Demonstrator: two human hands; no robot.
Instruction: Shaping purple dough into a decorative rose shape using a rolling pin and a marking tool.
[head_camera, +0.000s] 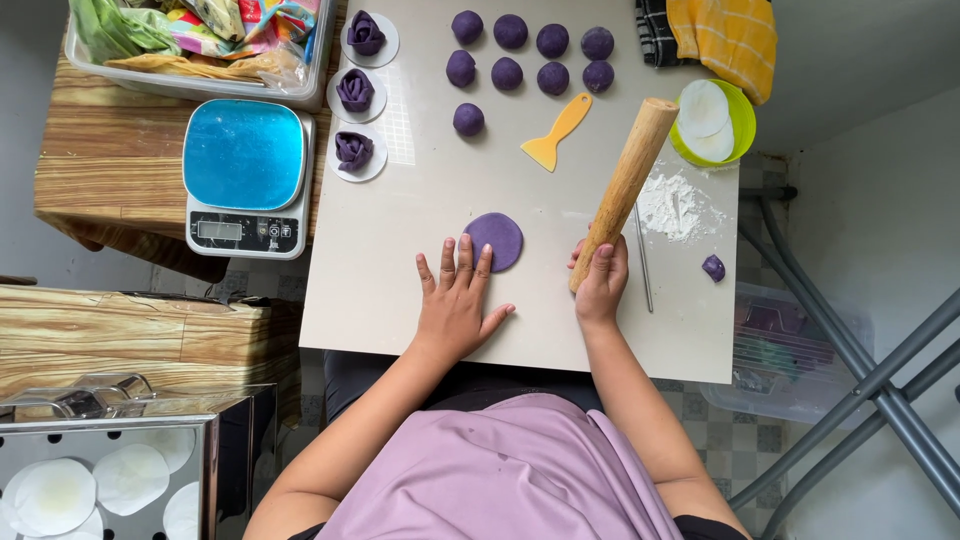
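Note:
My left hand lies flat on the pale work board, fingers spread, fingertips touching the near edge of a flattened purple dough disc. My right hand grips the near end of a wooden rolling pin, which slants away to the right of the disc. Several purple dough balls sit in rows at the far side of the board. Three rose-shaped purple dough pieces rest on white paper rounds along the left edge.
A blue-topped kitchen scale stands left of the board. A yellow scraper, a flour pile, a thin metal rod, a small dough scrap and a green bowl of paper rounds lie to the right. A steamer tray sits lower left.

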